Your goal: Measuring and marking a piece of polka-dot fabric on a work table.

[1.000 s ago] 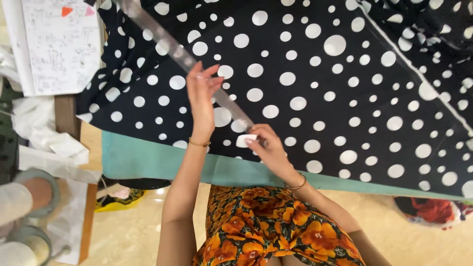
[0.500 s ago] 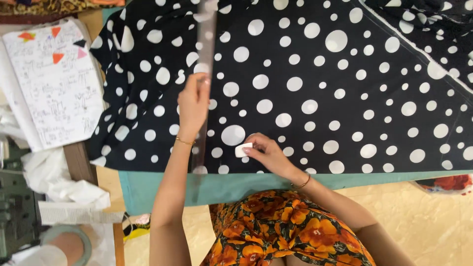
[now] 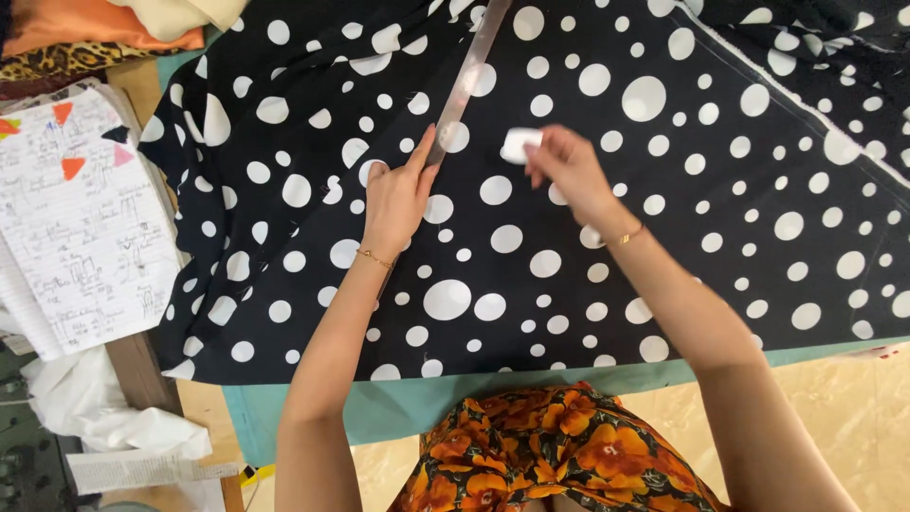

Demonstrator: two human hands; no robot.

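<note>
Two hands work apart: the left hand point(image 3: 398, 194) presses flat on a clear ruler point(image 3: 464, 81), the right hand point(image 3: 567, 169) pinches white chalk point(image 3: 519, 144) just right of it. No chalk line shows on the dotted fabric point(image 3: 588, 284) yet; notebook point(image 3: 81, 223) far left.

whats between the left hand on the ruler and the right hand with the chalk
Head view: only the black polka-dot fabric lies between the left hand, pressing on the clear ruler, and the right hand, holding white chalk.

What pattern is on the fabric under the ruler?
White polka dots of mixed sizes on black fabric, clearest in the head view.
</note>
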